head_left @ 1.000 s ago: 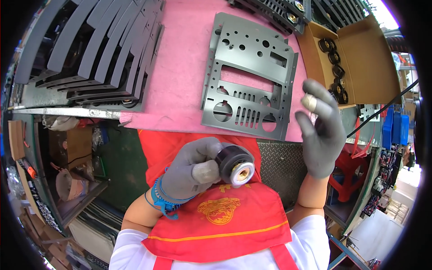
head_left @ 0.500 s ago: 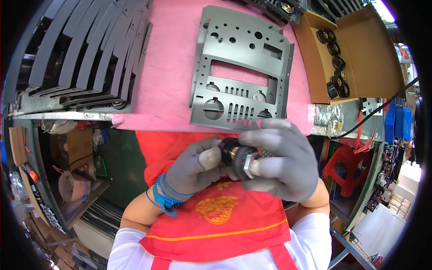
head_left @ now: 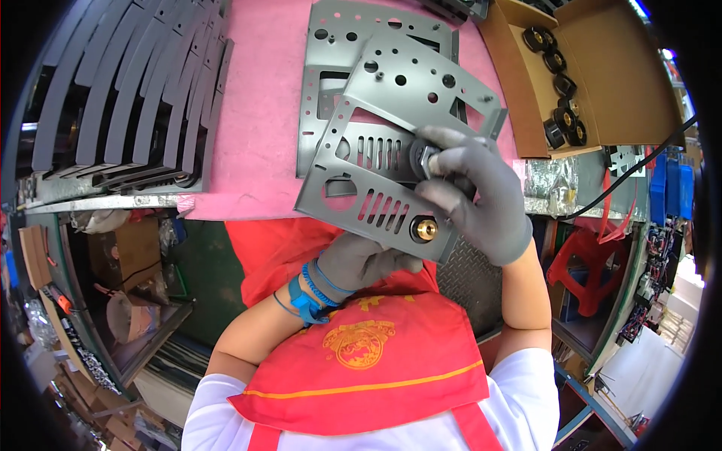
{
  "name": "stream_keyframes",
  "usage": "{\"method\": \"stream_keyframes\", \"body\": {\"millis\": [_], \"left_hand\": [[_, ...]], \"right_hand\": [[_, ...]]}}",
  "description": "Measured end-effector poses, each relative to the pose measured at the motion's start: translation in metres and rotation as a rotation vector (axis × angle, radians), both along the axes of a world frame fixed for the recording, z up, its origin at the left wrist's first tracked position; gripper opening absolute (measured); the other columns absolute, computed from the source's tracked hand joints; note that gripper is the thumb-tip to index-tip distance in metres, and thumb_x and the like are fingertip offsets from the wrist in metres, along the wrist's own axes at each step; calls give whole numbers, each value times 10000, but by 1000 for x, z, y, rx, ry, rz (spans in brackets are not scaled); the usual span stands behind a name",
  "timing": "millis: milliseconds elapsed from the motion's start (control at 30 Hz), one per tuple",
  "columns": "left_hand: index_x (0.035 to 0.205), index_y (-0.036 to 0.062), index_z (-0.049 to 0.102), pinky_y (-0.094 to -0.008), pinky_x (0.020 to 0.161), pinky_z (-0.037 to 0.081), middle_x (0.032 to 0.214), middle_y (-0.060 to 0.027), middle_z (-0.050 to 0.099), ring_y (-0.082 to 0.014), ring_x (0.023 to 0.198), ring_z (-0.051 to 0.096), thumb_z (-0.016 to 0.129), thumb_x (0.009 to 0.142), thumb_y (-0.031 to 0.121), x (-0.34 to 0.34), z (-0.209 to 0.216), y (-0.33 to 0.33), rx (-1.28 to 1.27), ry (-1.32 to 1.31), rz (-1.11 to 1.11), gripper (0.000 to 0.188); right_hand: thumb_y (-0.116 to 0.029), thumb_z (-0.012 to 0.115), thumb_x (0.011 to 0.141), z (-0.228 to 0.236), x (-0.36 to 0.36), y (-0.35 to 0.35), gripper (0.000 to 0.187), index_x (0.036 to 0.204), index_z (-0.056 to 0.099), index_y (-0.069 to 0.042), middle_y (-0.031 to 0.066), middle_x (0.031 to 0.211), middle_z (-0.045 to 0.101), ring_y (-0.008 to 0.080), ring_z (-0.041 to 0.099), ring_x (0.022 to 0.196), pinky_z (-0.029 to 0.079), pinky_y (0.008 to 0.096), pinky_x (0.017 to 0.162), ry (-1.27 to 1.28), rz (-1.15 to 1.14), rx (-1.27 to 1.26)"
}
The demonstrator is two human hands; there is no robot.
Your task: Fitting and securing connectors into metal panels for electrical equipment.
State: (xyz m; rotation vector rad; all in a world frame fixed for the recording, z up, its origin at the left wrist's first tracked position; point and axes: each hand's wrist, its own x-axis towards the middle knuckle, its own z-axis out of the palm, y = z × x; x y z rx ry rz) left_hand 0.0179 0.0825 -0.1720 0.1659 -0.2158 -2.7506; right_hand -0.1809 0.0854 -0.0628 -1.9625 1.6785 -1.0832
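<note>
A grey perforated metal panel (head_left: 406, 94) is tilted over a second similar panel (head_left: 323, 19), its near corner overhanging the table edge. Through a round hole near that corner pokes the brass threaded end of a black fitting (head_left: 426, 229). My left hand (head_left: 353, 263) is below the near edge with curled fingers, some hidden under the panel, holding the fitting from beneath. Just above the panel's slots, my right hand (head_left: 489, 195) pinches a black ring with a metal hex nut (head_left: 423, 160), apart from the brass thread.
Dark metal housings (head_left: 113, 90) stand in a row on the left of the pink-covered table (head_left: 252, 98). An open cardboard box (head_left: 519, 90) at right holds several black fittings (head_left: 560, 83). A black cable (head_left: 639, 165) crosses the right side. A red plastic stool (head_left: 587, 270) sits below.
The black fitting has gone from in front of my apron to under the panel, its brass end through the hole. One panel is now raised and turned; my right hand moved up with the ring and nut.
</note>
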Motion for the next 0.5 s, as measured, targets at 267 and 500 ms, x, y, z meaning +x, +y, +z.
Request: {"method": "stream_keyframes", "body": {"millis": [267, 500], "left_hand": [[1324, 14, 484, -405, 973, 507, 1271, -150, 577, -258, 1166, 589, 557, 964, 145, -4, 29, -10, -55, 27, -25, 390], [1344, -9, 478, -323, 1006, 440, 1289, -101, 559, -189, 1183, 544, 544, 936, 76, 8, 87, -34, -476, -303, -122, 422]], "right_hand": [[-54, 795, 723, 0, -5, 0, 292, 925, 587, -25, 162, 1136, 665, 292, 642, 884, 511, 352, 765, -183, 94, 59], [-132, 799, 722, 27, -30, -6, 250, 890, 631, -56, 168, 1133, 673, 307, 621, 1001, 465, 405, 911, -272, 381, 239]]}}
